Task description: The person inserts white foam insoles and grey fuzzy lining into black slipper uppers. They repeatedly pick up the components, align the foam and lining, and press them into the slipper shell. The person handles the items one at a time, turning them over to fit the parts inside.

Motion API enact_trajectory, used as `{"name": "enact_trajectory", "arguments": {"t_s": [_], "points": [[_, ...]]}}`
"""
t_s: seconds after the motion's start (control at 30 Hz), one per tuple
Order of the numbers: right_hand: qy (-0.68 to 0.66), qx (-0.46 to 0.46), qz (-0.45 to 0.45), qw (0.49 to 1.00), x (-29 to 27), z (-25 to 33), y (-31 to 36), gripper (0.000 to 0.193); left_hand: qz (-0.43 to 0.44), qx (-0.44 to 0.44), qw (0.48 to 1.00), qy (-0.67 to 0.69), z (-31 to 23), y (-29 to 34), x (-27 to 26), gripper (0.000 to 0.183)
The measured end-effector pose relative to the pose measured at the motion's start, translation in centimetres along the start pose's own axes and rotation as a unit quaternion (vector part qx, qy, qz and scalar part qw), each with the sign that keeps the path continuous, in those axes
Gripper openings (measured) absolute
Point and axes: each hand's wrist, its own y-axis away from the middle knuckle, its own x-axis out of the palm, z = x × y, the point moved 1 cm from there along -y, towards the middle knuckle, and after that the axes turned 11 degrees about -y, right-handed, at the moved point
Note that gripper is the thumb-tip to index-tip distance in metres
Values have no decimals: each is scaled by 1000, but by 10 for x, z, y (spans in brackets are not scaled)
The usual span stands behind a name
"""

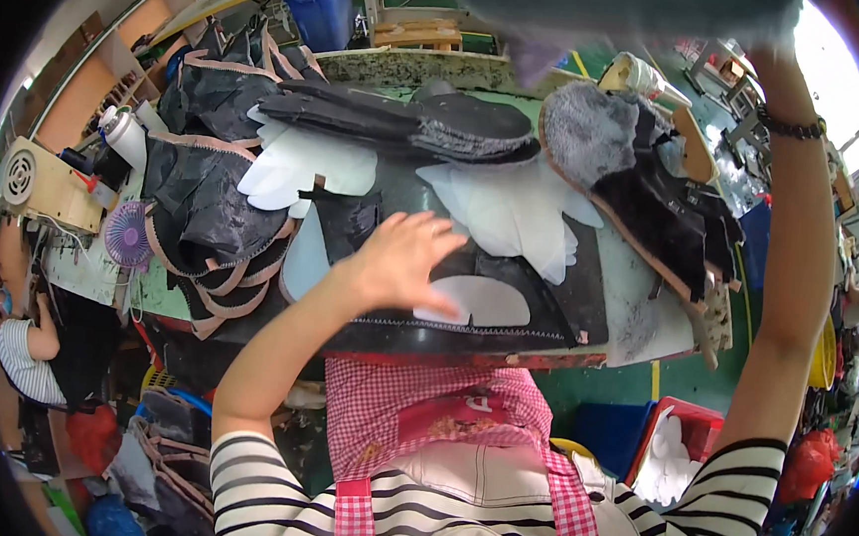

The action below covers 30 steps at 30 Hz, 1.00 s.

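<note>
Left fingers (421, 240) spread, right fingers obscured, state unclear; white pieces (666, 462) inside red bin (704, 423).

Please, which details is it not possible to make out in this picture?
All in the head view:
- Right hand: its fingers are hidden by the blurred dark thing.
- That dark thing: cut off by the upper edge and blurred; its kind is unclear.
- Left hand: it hides any contact with the pale rounded piece underneath.

- Top right: blurred dark shape (627, 11) in the way.
- Left: heaped dark pieces (210, 203) block passage.
- Right of centre: pale tabletop (650, 318) offers room.
</note>
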Motion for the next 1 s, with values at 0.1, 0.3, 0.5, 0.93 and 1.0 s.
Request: {"name": "enact_trajectory", "arguments": {"t_s": [0.1,0.3,0.5,0.93,1.0], "points": [[11,-28,-19,999,-1,-2,22,28,-41,33,997,-60,-54,26,30,71],[-317,148,27,937,105,19,128,31,-238,48,961,-133,-70,66,55,17],[-253,480,29,839,153,13,360,43,-225,-125,959,120,-66,132,-108,7],[-674,405,145,600,115,121,215,95,-581,-109,455,666,-61,98,-32,34],[-616,539,150,554,132,139,226,71,-575,-154,390,702,-66,85,-1,32]]}}
